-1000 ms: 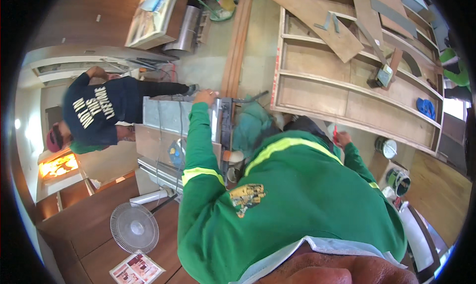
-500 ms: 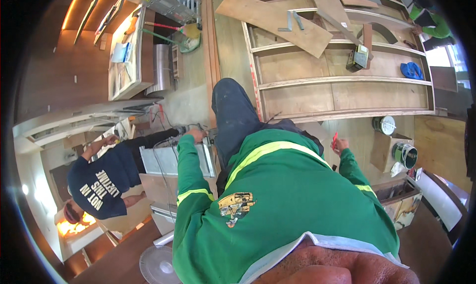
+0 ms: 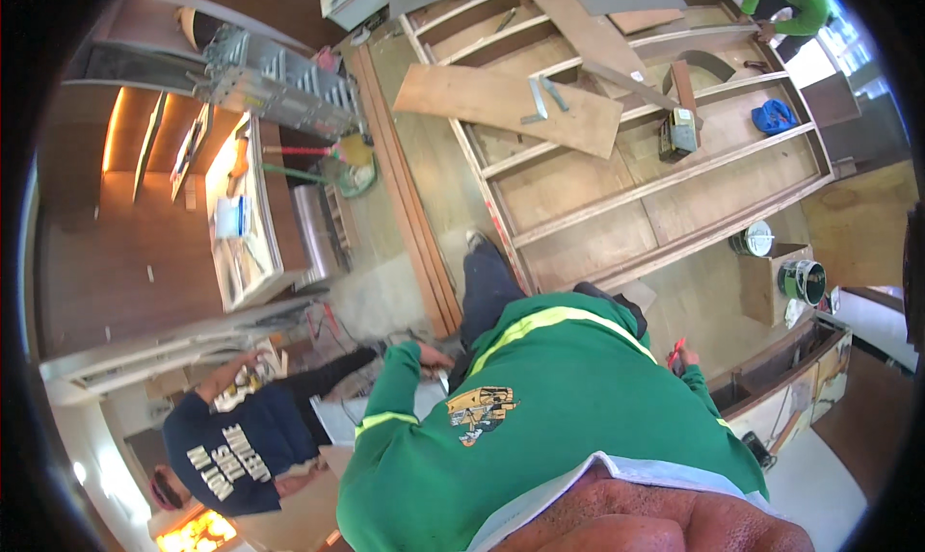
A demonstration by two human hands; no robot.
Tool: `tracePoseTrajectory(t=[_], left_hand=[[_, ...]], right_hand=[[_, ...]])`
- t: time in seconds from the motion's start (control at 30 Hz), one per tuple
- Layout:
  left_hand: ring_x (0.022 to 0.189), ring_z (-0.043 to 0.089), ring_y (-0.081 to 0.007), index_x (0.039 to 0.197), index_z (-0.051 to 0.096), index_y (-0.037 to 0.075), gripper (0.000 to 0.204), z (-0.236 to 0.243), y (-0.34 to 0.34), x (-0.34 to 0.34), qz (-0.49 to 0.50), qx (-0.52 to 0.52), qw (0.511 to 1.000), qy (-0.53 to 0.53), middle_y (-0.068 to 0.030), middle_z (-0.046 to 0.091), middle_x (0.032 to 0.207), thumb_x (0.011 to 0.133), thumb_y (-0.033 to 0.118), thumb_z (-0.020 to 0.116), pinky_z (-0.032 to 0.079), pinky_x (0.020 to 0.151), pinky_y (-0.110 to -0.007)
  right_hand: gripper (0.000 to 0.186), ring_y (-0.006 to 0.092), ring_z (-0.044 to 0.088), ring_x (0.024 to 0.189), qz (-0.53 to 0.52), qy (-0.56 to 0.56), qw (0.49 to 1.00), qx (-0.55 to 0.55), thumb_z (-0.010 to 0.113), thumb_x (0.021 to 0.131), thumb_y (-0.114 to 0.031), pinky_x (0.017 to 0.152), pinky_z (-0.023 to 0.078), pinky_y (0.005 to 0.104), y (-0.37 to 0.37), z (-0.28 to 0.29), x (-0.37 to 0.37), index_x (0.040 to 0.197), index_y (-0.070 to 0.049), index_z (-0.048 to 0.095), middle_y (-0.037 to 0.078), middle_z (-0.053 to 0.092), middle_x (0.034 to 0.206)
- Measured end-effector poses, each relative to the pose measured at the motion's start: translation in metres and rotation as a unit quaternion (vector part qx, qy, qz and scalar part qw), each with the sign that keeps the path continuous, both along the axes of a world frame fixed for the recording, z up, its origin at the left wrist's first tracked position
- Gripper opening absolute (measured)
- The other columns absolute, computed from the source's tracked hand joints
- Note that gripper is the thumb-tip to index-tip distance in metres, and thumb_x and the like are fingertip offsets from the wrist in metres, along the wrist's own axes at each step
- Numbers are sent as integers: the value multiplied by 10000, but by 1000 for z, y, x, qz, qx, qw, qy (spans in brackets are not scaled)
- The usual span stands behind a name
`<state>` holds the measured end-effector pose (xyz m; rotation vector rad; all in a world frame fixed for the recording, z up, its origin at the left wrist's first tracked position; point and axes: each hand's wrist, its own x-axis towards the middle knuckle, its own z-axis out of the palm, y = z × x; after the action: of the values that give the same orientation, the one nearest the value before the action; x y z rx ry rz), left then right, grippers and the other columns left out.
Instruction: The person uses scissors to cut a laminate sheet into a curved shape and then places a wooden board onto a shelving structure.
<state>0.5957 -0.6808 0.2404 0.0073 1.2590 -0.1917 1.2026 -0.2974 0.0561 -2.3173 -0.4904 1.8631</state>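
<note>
My right hand is closed round a small red tool, held beside my right hip. My left hand hangs by my left thigh, near a grey metal-cased bench; its fingers are partly hidden, so I cannot tell whether they hold anything. My dark-trousered leg reaches toward a large plywood frame with slats, on which lie a loose board, grey metal squares, a box-like can and a blue cloth. Long brown planks lie beside it.
A co-worker in a dark shirt bends at lower left; another in green is at the upper right. Around me are an aluminium ladder, a lit cabinet, brooms, buckets and an open wooden box.
My view has swung as I moved forward past the metal bench, my leg stepping out. My left hand has come off the bench's top edge toward my thigh. My right hand still grips the red tool.
</note>
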Motion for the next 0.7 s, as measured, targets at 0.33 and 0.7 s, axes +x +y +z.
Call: tracePoseTrajectory(t=[0.33, 0.7], left_hand=[[605, 558, -91, 829, 661, 129, 305, -189, -70, -55, 226, 175, 940, 184, 13, 640, 738, 909, 414, 587, 457, 547, -295], [636, 579, -118, 864, 665, 108, 304, -171, -112, -148, 486, 189, 794, 313, -17, 655, 765, 908, 400, 592, 469, 577, -311]], right_hand=[[160, 249, 678, 652, 181, 29, 980, 71, 650, 856, -181, 510, 524, 380, 17, 37, -275, 879, -23, 650, 120, 671, 790], [118, 170, 678, 676, 340, 34, 899, 275, 616, 887, -204, 511, 488, 306, 150, 123, -542, 915, -90, 635, 51, 664, 765]])
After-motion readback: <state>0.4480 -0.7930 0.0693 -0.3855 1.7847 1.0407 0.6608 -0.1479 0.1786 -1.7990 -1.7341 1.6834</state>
